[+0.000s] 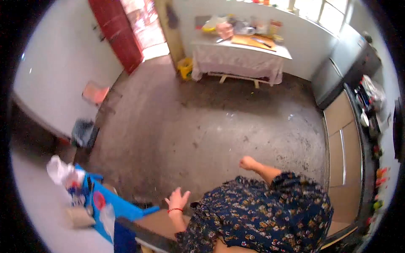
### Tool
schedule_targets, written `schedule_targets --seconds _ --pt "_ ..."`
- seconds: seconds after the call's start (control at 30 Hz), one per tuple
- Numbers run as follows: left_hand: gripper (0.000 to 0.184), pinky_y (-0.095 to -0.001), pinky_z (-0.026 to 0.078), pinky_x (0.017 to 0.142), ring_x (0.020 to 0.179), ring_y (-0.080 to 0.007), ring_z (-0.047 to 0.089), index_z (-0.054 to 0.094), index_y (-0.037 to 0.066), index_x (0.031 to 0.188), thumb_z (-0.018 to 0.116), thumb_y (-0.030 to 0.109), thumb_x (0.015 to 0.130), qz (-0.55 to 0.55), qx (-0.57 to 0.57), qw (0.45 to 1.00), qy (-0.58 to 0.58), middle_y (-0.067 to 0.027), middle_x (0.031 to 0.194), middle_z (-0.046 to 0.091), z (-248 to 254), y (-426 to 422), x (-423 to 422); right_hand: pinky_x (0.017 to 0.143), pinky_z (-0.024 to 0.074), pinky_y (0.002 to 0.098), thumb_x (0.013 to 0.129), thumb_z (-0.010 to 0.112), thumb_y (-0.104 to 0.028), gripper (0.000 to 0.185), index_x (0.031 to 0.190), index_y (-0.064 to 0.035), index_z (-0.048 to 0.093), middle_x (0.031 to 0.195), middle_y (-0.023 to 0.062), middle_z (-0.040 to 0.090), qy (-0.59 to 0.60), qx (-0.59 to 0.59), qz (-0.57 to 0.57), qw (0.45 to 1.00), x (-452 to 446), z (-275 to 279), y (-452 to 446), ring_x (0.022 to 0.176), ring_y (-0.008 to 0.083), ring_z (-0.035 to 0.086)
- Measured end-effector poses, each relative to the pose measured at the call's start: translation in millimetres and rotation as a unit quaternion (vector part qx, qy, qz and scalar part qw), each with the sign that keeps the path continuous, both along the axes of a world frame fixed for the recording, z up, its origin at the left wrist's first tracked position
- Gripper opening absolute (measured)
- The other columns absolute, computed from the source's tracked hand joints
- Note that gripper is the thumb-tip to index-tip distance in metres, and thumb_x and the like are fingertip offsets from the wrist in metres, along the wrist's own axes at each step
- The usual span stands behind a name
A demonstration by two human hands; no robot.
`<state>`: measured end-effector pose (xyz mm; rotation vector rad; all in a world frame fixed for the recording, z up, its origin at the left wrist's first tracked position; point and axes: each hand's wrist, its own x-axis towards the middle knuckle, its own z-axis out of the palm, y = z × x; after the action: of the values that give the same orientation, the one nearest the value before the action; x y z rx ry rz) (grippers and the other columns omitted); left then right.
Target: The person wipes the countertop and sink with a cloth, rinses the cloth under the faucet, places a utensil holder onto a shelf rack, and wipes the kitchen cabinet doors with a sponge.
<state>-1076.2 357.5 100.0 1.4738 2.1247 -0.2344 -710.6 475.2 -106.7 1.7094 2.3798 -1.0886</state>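
Note:
My left hand (178, 199), with a red bracelet at the wrist, is held out over the floor with its fingers apart. It holds nothing and is nearest to the dark counter edge and the blue table (120, 206) on the left. In front of my body, my right hand (249, 163) hangs in the air with the fingers curled into a loose fist. Nothing shows in it, and it touches nothing. Below both hands is the grey-brown floor (202, 147).
A cloth-covered table (236, 63) at the back bears a cutting board (247, 41), a knife (262, 42) and bags. Cabinets (342, 156) and a fridge (337, 63) line the right. A red door (118, 33), pink stool (96, 92) and bin (84, 133) stand left.

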Motion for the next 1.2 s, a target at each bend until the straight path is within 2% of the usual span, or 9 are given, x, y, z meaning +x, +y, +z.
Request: schedule_targets --seconds 0.13,0.23,0.43,0.63,0.73,0.9,1.0,1.07,1.2 --pt "0.067 -0.0596 0.017 0.102 0.117 -0.0320 0.045 0.044 0.014 0.128 0.050 0.058 0.078 -0.158 -0.008 0.987 -0.018 -0.0136 0.126 0.049 -24 71 7 0.069 0.0475 0.0420 0.073 0.061 -0.032 0.029 0.078 -0.0042 0.068 0.078 0.0179 0.064 -0.016 0.016 -0.289 0.957 48 -28 -83 0.076 0.0338 0.060" --pt "0.063 -0.0599 0.018 0.101 0.115 -0.0309 0.047 0.048 0.014 0.125 0.050 0.058 0.079 -0.288 -0.022 0.957 0.021 -0.0130 0.122 0.052 -2 126 14 0.067 0.0483 0.0386 0.069 0.066 -0.031 0.027 0.076 -0.0051 0.069 0.075 0.0147 0.065 0.097 -0.009 -0.582 0.808 57 -48 -174 0.074 0.0289 0.062" --pt "0.054 -0.0580 0.023 0.100 0.111 -0.0292 0.050 0.052 0.015 0.119 0.053 0.052 0.080 -0.427 0.130 0.895 -0.011 -0.0129 0.116 0.054 -5 222 71 0.067 0.0485 0.0411 0.065 0.072 -0.026 0.021 0.069 -0.0060 0.068 0.074 0.0150 0.065 -0.030 -0.016 -0.736 0.677 18 -39 -279 0.072 0.0306 0.062" --pt "0.052 -0.0547 0.026 0.098 0.112 -0.0296 0.049 0.052 0.017 0.120 0.054 0.051 0.080 -0.527 -0.039 0.847 -0.061 -0.0139 0.117 0.053 -26 245 201 0.064 0.0493 0.0385 0.062 0.068 -0.024 0.020 0.068 -0.0047 0.068 0.066 0.0134 0.064 0.078 -0.016 -0.764 0.640 18 -147 -281 0.064 0.0297 0.063" --pt "0.057 -0.0539 0.029 0.098 0.113 -0.0307 0.047 0.049 0.017 0.124 0.051 0.054 0.081 -0.552 -0.083 0.828 -0.040 -0.0140 0.119 0.052 -50 276 237 0.066 0.0494 0.0355 0.068 0.066 -0.022 0.013 0.070 -0.0102 0.071 0.069 0.0101 0.066 0.040 -0.091 -0.763 0.639 45 -71 -205 0.069 0.0243 0.064" --pt "0.055 -0.0512 0.030 0.096 0.115 -0.0279 0.048 0.053 0.018 0.120 0.056 0.052 0.078 -0.497 -0.119 0.859 0.009 -0.0135 0.121 0.051 -72 363 280 0.068 0.0496 0.0345 0.070 0.066 -0.018 0.011 0.074 -0.0097 0.071 0.070 0.0072 0.067 0.004 -0.151 -0.750 0.644 151 -87 -121 0.071 0.0230 0.063" --pt "0.050 -0.0503 0.033 0.094 0.111 -0.0285 0.050 0.055 0.015 0.115 0.058 0.049 0.078 -0.443 -0.019 0.896 0.023 -0.0135 0.116 0.053 -48 416 308 0.067 0.0493 0.0350 0.071 0.066 -0.016 0.011 0.076 -0.0075 0.071 0.071 0.0082 0.067 -0.014 0.045 -0.572 0.819 245 -136 -100 0.071 0.0225 0.063" --pt "0.044 -0.0482 0.036 0.091 0.106 -0.0298 0.052 0.057 0.012 0.108 0.059 0.045 0.079 -0.439 0.050 0.897 -0.022 -0.0133 0.111 0.055 -34 450 329 0.065 0.0488 0.0340 0.072 0.065 -0.015 0.013 0.077 -0.0035 0.069 0.072 0.0100 0.067 0.040 -0.004 -0.773 0.634 273 -74 -39 0.067 0.0206 0.063" --pt "0.042 -0.0459 0.039 0.088 0.103 -0.0309 0.053 0.056 0.011 0.108 0.058 0.043 0.080 -0.484 0.055 0.873 -0.010 -0.0139 0.108 0.055 -25 492 378 0.065 0.0477 0.0325 0.072 0.065 -0.016 0.018 0.082 -0.0011 0.068 0.074 0.0115 0.067 0.083 0.087 -0.762 0.637 310 -26 13 0.066 0.0209 0.062"
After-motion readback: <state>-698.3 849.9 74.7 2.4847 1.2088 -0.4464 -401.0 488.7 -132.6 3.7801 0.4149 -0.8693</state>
